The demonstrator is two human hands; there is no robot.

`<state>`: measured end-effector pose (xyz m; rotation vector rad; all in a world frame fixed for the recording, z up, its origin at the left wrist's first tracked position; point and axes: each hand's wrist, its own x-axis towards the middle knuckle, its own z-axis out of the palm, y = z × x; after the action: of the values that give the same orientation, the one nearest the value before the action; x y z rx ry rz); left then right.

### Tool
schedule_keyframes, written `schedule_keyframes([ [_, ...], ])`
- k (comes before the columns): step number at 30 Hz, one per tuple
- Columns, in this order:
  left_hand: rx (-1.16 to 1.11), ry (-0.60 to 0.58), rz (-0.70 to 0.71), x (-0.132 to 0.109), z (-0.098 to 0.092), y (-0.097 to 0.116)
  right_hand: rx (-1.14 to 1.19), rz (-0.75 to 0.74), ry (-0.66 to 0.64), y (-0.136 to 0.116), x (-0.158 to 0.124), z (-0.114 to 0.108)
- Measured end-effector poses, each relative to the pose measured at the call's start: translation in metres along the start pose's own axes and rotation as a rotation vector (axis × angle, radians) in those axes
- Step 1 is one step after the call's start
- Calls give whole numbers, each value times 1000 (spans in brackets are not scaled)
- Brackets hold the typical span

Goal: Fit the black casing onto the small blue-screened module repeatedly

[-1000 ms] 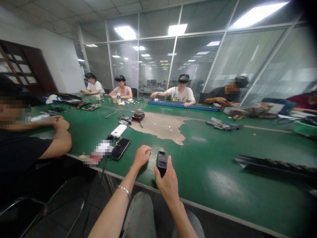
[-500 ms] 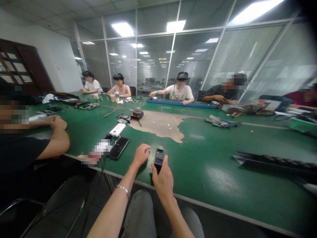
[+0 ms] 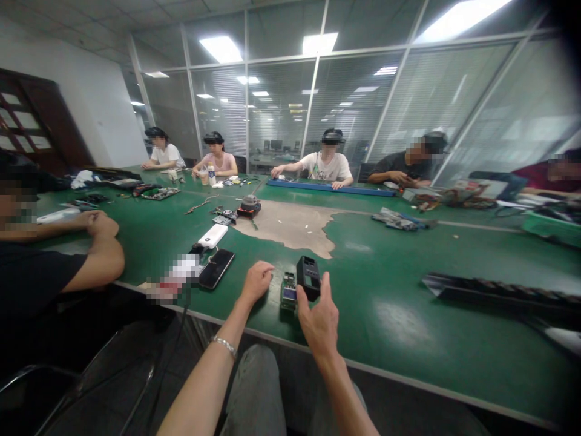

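Note:
My right hand (image 3: 320, 318) grips a small black plastic cover (image 3: 309, 277) and holds it lifted just above the green table (image 3: 399, 290). Beside it on the table lies a green circuit board (image 3: 287, 290) with a small display, now bare. My left hand (image 3: 256, 281) rests on the table as a loose fist just left of the board, with nothing visible in it. A metal bracelet (image 3: 226, 345) sits on my left wrist.
A black phone (image 3: 216, 269) and a white power bank (image 3: 213, 236) lie to the left. A long dark strip of parts (image 3: 494, 290) lies at the right. A worn tan patch (image 3: 290, 225) marks the table's middle. Several other people sit around the table, one close at my left.
My right hand has lifted the black cover up and to the right, off the small device. The green circuit board that it hid now lies exposed. My left hand stayed put.

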<state>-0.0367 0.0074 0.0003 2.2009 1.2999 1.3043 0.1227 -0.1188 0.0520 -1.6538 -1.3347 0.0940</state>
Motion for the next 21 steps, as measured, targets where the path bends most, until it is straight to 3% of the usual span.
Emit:
schedule_keyframes([
  [9,14,1,12,-1,-1,0,-113,24,-6,59,-11,-8],
  [21,28,1,27,-2,-2,4,-187,-58,-30,67,-19,-3],
])
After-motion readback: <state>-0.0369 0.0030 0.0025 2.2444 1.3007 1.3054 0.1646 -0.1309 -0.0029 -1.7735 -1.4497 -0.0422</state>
